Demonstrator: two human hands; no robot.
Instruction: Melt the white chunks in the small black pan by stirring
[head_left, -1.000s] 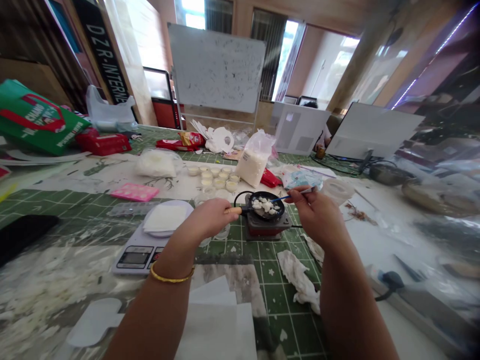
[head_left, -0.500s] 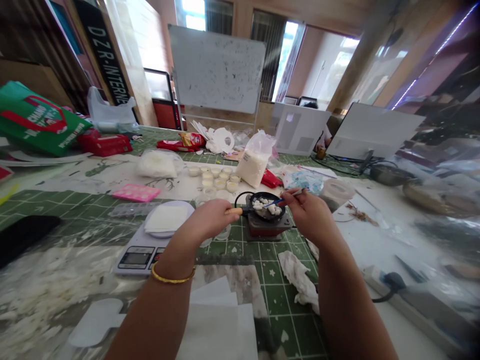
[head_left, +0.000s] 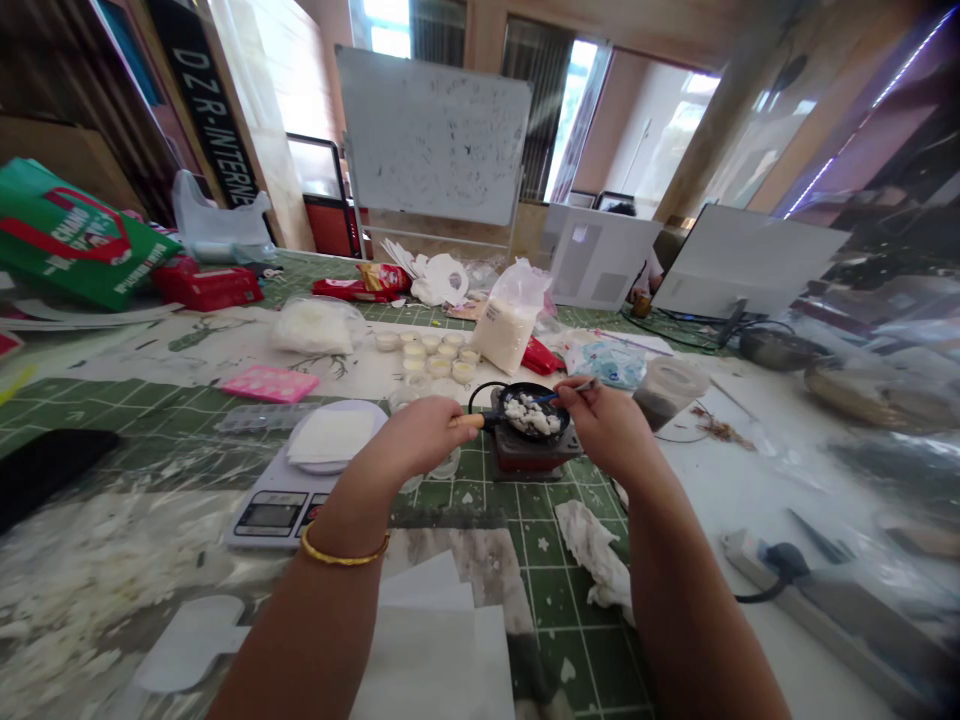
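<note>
Head view, person seated at a cluttered work table, both hands up over a small black frying pan (head_left: 529, 413). Compared with the earlier frames, the right hand (head_left: 606, 425) has come in lower and closer to the pan, and the white lumps (head_left: 532, 414) sit in a tighter cluster. A clear plastic tub (head_left: 670, 392) with dark contents now shows beside the right hand. Left hand (head_left: 421, 436) closed in a firm fist around the pan's wooden handle (head_left: 466, 421), gold bangle (head_left: 343, 548) on that wrist. Right hand is mostly closed, thumb and fingers pinching a thin blue-handled tool (head_left: 574, 393), its tip down in the pan at the lumps; exact tip shape is too small to tell. Pan sits on a small red hot plate (head_left: 529, 455), which stands on a green cutting mat (head_left: 551, 590). Left of the pan, a digital kitchen scale (head_left: 271, 518) holds a white plate (head_left: 330, 436) with a white sheet on it. Small cups of white material (head_left: 429, 356) stand just behind the left hand, near a clear bag of white granules (head_left: 506, 330). Pink silicone mold (head_left: 270, 383) lies further left, crumpled tissue (head_left: 592, 550) just below the right forearm.
</note>
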